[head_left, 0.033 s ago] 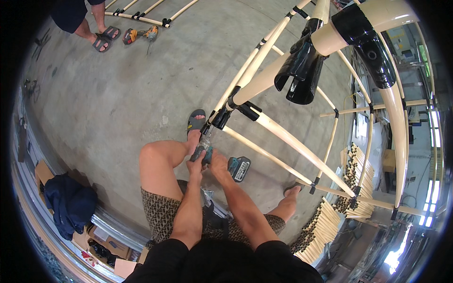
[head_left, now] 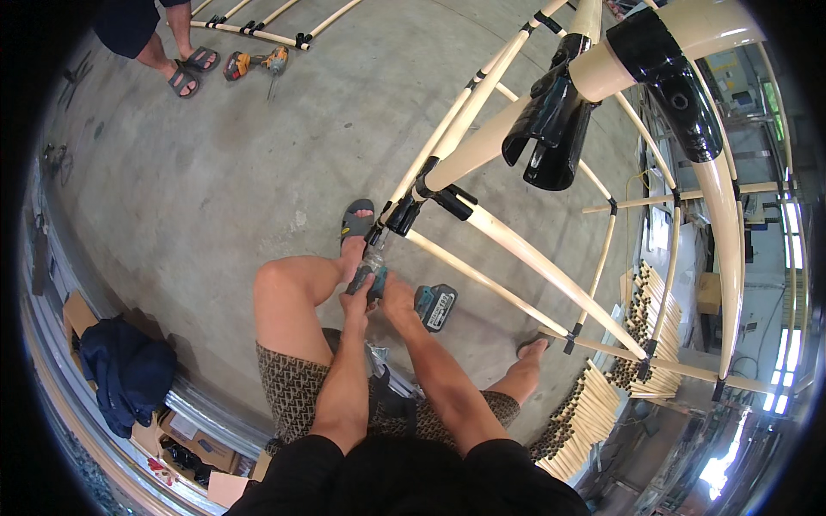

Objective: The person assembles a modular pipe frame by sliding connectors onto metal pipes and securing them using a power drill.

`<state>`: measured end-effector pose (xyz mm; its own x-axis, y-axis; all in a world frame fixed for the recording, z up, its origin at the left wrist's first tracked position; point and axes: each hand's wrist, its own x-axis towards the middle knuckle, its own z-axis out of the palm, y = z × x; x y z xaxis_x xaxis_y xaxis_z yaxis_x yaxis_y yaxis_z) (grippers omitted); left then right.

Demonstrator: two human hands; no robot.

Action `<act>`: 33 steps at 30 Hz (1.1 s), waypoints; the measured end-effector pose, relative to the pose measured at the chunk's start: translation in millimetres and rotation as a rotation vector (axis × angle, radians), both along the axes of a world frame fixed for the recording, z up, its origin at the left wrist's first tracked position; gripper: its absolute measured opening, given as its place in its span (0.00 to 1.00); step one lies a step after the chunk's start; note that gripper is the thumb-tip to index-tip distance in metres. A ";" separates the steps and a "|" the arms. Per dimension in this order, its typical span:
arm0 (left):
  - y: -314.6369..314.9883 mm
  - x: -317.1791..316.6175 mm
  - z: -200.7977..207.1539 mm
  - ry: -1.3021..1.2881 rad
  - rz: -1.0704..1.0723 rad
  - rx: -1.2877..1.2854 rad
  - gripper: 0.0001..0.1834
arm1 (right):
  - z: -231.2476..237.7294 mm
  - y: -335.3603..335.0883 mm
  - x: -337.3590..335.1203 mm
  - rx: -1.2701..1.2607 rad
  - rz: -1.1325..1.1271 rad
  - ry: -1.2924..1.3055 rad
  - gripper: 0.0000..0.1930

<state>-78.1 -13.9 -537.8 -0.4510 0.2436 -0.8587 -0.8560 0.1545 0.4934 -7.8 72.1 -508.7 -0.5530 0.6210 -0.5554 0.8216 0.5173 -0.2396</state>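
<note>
A teal and black cordless power driver (head_left: 370, 265) is between my two hands, its nose against the black joint (head_left: 403, 213) at the frame's lower corner. My right hand (head_left: 397, 297) is wrapped round its handle, with the battery (head_left: 436, 308) jutting out to the right. Closed against the left side of the tool body is my left hand (head_left: 358, 297). Cream tubes (head_left: 516, 251) run from the joint to the right and upward, forming a tall frame. The tool's tip and any screw at the joint are too small to make out.
Another person's sandalled foot (head_left: 183, 80) is at the upper left, beside an orange and black cordless drill (head_left: 255, 64) on the concrete floor. Stacked cream tubes (head_left: 585, 413) lie at the lower right. Dark blue cloth (head_left: 125, 370) and cardboard boxes (head_left: 206, 447) sit at the lower left.
</note>
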 end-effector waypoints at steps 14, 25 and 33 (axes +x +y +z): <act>10.4 19.3 -54.2 -0.167 0.351 0.235 0.36 | 39.0 -12.9 -57.1 0.284 0.489 -0.387 0.30; 8.4 4.3 -9.1 -0.050 0.081 0.017 0.50 | 25.0 12.4 -19.2 0.017 0.125 -0.012 0.15; 9.0 1.6 -8.6 0.027 0.042 0.072 0.46 | 17.9 16.1 -19.2 0.027 0.116 -0.067 0.19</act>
<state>-76.4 -5.0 -546.4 -0.4849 0.2848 -0.8269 -0.8471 0.0824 0.5251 -27.0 88.2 -490.8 -0.5844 0.5700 -0.5776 0.7694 0.6155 -0.1711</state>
